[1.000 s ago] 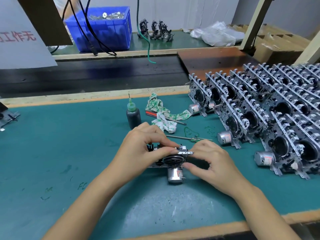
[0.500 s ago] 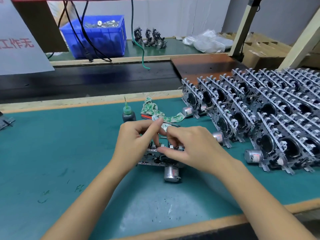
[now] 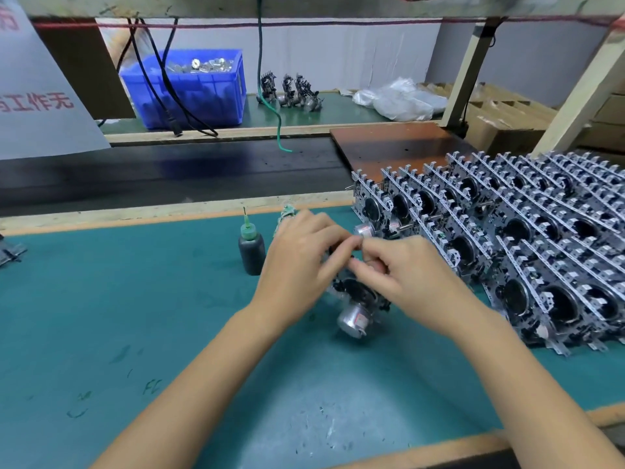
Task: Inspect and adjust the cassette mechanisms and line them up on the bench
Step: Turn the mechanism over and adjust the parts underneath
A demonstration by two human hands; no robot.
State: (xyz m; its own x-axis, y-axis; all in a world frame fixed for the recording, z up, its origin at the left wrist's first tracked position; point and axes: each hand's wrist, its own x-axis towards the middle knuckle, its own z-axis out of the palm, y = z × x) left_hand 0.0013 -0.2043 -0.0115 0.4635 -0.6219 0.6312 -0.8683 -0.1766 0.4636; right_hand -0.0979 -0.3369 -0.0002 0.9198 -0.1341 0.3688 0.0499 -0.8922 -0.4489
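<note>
Both hands [image 3: 355, 265] gripping mechanism [image 3: 358, 299] mid-mat [image 3: 135, 316]

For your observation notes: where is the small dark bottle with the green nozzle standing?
In the head view, the bottle stands upright on the green mat, left of centre, just left of the left hand.

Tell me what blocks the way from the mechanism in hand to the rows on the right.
Nothing visible does. The mechanism is held by the left hand and right hand, and only bare green mat shows between it and the near end of the rows.
</note>
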